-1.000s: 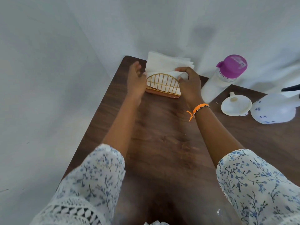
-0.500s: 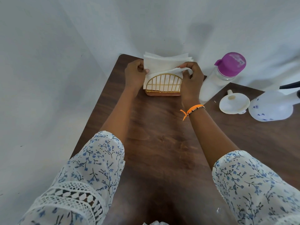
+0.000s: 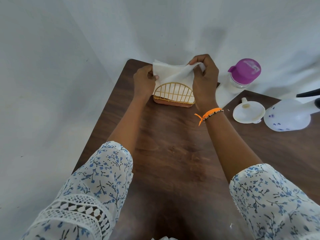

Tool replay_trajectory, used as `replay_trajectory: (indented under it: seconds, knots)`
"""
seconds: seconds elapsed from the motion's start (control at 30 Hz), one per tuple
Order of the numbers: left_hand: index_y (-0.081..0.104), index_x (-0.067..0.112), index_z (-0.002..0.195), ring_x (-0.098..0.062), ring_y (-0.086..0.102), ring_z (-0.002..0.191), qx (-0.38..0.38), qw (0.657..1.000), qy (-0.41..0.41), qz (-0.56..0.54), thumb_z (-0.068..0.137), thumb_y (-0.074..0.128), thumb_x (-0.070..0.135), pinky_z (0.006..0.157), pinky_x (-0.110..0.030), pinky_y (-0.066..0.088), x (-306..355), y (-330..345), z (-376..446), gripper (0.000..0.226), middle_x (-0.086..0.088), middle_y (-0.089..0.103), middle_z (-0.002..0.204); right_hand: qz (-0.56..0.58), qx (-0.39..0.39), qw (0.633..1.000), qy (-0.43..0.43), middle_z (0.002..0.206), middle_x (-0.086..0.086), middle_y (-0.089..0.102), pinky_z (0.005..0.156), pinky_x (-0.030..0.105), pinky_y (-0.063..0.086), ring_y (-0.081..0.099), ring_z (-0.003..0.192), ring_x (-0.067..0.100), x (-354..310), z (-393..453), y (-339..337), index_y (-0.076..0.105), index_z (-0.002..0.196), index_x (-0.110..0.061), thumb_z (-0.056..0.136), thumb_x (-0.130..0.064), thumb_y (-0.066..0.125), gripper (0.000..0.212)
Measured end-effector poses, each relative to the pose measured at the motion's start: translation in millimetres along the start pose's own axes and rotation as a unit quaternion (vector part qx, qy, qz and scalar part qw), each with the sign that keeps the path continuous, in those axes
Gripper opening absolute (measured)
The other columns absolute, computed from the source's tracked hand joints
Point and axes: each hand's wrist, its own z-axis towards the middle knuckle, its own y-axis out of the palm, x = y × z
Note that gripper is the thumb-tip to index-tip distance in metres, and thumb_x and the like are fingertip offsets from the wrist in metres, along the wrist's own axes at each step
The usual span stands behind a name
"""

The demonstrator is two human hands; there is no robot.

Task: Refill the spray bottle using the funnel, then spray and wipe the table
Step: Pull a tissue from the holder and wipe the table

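At the counter's [image 3: 173, 153] far edge, the right hand [image 3: 205, 78] has peeled one napkin [image 3: 174, 76] up from the holder [image 3: 174, 94] while the left hand [image 3: 144, 80] pinches the stack, so wiping likely comes next.

Dark wood table [image 3: 173, 161] — napkin holder [image 3: 174, 96], purple-capped bottle [image 3: 240, 80], funnel [image 3: 248, 112], probably spray bottle [image 3: 288, 116].

From my feed I see a white bottle with a purple lid [image 3: 239, 78] standing at the far edge, just beyond where the surface steps. A pale sheet-like backdrop [image 3: 69, 66] hangs behind and to the left. An orange bracelet [image 3: 210, 113] circles one wrist, and white sleeves with a blue flower print [image 3: 97, 184] fill the foreground.
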Motion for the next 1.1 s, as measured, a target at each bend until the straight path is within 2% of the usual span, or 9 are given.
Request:
replay_trajectory:
  seconds: [0.27, 0.43, 0.57, 0.63, 0.7, 0.8, 0.9, 1.0, 1.1]
  knots:
    - [0.065, 0.008, 0.107, -0.009, 0.06, 0.095, -0.006, 1.0, -0.007, 0.0, 0.083, 0.06, 0.001, 0.078, -0.016, 0.048, -3, -1, -5, 0.025, -0.003, 0.068, 0.108, 0.058, 0.046, 0.994, -0.075, 0.083, 0.0, 0.056, 0.077, 0.024, 0.044, 0.054, 0.082, 0.012, -42, -12, -11, 0.053, 0.083, -0.012, 0.076, 0.014, 0.037, 0.031]
    - [0.049, 0.011, 0.13, -0.005, 0.056, 0.105, -0.037, 0.988, -0.081, -0.126, 0.083, 0.053, -0.005, 0.073, -0.006, 0.047, -6, -9, -27, 0.051, 0.0, 0.055, 0.128, 0.122, -0.04, 0.992, 0.015, 0.086, 0.007, 0.058, 0.079, 0.035, 0.042, 0.053, 0.084, 0.021, -36, -53, -41, 0.056, 0.083, -0.018, 0.081, 0.01, 0.041, 0.032]
    - [0.046, 0.022, 0.131, -0.004, 0.054, 0.108, 0.028, 0.971, -0.143, -0.188, 0.089, 0.048, -0.001, 0.078, -0.012, 0.045, -5, -19, -82, 0.048, 0.004, 0.053, 0.127, -0.009, -0.088, 0.991, 0.098, 0.089, 0.005, 0.063, 0.08, 0.029, 0.046, 0.058, 0.084, 0.013, -8, -86, -69, 0.059, 0.086, -0.016, 0.081, 0.007, 0.042, 0.029]
    - [0.049, 0.024, 0.127, 0.0, 0.054, 0.105, 0.031, 0.969, -0.163, -0.183, 0.09, 0.048, 0.002, 0.079, -0.013, 0.045, -8, -20, -119, 0.043, 0.008, 0.056, 0.121, -0.107, -0.08, 0.985, 0.107, 0.091, -0.005, 0.064, 0.083, 0.015, 0.043, 0.057, 0.086, -0.002, 6, -101, -77, 0.059, 0.088, -0.017, 0.083, 0.005, 0.043, 0.028]
    - [0.051, 0.027, 0.123, 0.0, 0.054, 0.106, 0.002, 0.971, -0.177, -0.163, 0.09, 0.05, 0.003, 0.084, -0.016, 0.046, -16, -20, -160, 0.04, 0.01, 0.057, 0.117, -0.174, -0.037, 0.98, 0.091, 0.092, -0.009, 0.062, 0.079, 0.003, 0.036, 0.054, 0.087, -0.01, 15, -116, -79, 0.059, 0.089, -0.018, 0.084, 0.004, 0.044, 0.027]
    - [0.053, 0.027, 0.119, -0.006, 0.053, 0.112, -0.048, 0.983, -0.145, -0.103, 0.086, 0.057, 0.002, 0.1, -0.029, 0.043, -32, -22, -215, 0.042, 0.01, 0.057, 0.117, -0.201, -0.004, 0.978, 0.059, 0.1, 0.004, 0.064, 0.081, 0.002, 0.034, 0.053, 0.09, -0.001, 28, -144, -79, 0.06, 0.095, -0.012, 0.081, 0.005, 0.043, 0.028]
    - [0.046, 0.023, 0.129, -0.013, 0.041, 0.125, -0.091, 0.991, -0.081, 0.055, 0.082, 0.066, 0.013, 0.108, -0.026, 0.029, -47, -27, -252, 0.052, 0.006, 0.048, 0.13, -0.217, -0.122, 0.966, 0.075, 0.129, 0.011, 0.053, 0.097, 0.001, 0.025, 0.042, 0.116, 0.0, 46, -175, -72, 0.055, 0.121, -0.006, 0.085, -0.004, 0.038, 0.04]
    - [0.016, 0.018, 0.147, -0.02, 0.003, 0.145, -0.18, 0.96, -0.045, 0.208, 0.078, 0.068, 0.039, 0.115, -0.038, 0.001, -64, -31, -270, 0.089, 0.0, 0.013, 0.156, -0.302, -0.253, 0.918, 0.052, 0.154, 0.009, 0.021, 0.115, 0.023, 0.008, 0.015, 0.143, 0.02, 62, -199, -57, 0.029, 0.143, -0.008, 0.095, -0.018, 0.035, 0.049]
    - [-0.015, 0.014, 0.146, -0.022, -0.025, 0.141, -0.252, 0.923, -0.043, 0.289, 0.069, 0.064, 0.062, 0.112, -0.047, -0.014, -76, -32, -277, 0.121, -0.001, -0.022, 0.155, -0.391, -0.286, 0.875, 0.0, 0.156, 0.013, 0.008, 0.119, 0.038, 0.004, 0.006, 0.145, 0.028, 65, -210, -36, 0.013, 0.146, -0.003, 0.096, -0.017, 0.031, 0.055]
